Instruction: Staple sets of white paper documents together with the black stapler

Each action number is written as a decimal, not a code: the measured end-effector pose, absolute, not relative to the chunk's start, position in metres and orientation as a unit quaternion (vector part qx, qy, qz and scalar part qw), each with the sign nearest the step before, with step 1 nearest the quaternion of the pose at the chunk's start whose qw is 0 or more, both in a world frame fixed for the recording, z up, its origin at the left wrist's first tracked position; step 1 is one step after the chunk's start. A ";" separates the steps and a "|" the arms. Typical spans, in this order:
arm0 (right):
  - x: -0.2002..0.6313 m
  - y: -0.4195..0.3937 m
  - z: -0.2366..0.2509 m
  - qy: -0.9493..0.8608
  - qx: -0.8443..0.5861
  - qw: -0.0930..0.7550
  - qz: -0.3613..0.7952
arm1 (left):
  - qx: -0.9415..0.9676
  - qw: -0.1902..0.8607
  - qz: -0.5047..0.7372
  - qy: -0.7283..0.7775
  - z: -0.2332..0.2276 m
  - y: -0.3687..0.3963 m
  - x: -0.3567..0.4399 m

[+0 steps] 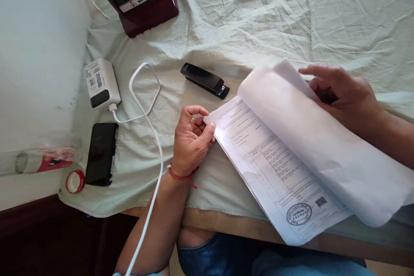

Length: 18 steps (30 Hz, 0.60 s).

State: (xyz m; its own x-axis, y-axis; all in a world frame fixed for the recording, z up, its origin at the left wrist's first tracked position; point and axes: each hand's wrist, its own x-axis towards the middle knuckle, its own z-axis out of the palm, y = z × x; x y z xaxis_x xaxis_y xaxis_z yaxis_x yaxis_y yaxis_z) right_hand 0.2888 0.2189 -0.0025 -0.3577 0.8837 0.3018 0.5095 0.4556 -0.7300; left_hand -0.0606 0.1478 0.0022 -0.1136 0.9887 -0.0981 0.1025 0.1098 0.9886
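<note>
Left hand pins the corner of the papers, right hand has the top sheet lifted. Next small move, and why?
Probably lay the top sheet flat again and square it with the printed page. The right hand holds it curled up, while the left hand pinches the stack's top corner. The stapler lies apart, just beyond that corner, so aligned edges come first.
</note>
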 end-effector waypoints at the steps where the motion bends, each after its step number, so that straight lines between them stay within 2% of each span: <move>1: 0.289 0.219 -0.003 -0.802 -0.429 0.341 0.238 | 0.475 0.470 0.469 0.578 0.003 0.148 -0.060; 5: 0.283 0.217 0.000 -0.868 -0.364 0.326 0.089 | 0.499 0.468 0.439 0.583 0.005 0.145 -0.061; 9: 0.277 0.212 0.001 -0.866 -0.366 0.339 -0.032 | 0.539 0.444 0.416 0.583 0.008 0.143 -0.062; 13: 0.276 0.205 0.009 -0.897 -0.247 0.366 0.012 | 0.581 0.409 0.407 0.574 0.007 0.141 -0.062; 15: 0.274 0.200 0.015 -0.923 -0.171 0.337 0.074 | 0.605 0.388 0.403 0.566 0.006 0.140 -0.062; 18: 0.268 0.191 0.023 -0.944 -0.143 0.270 0.126 | 0.632 0.369 0.395 0.555 0.005 0.140 -0.063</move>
State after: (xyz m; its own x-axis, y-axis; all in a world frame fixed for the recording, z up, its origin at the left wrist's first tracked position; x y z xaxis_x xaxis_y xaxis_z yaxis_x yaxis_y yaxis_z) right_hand 0.2678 0.1913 0.0235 -0.8137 0.3375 0.4733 0.2021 0.9276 -0.3141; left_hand -0.0631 0.1398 0.0053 0.0716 0.9935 0.0883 0.4104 -0.1101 0.9052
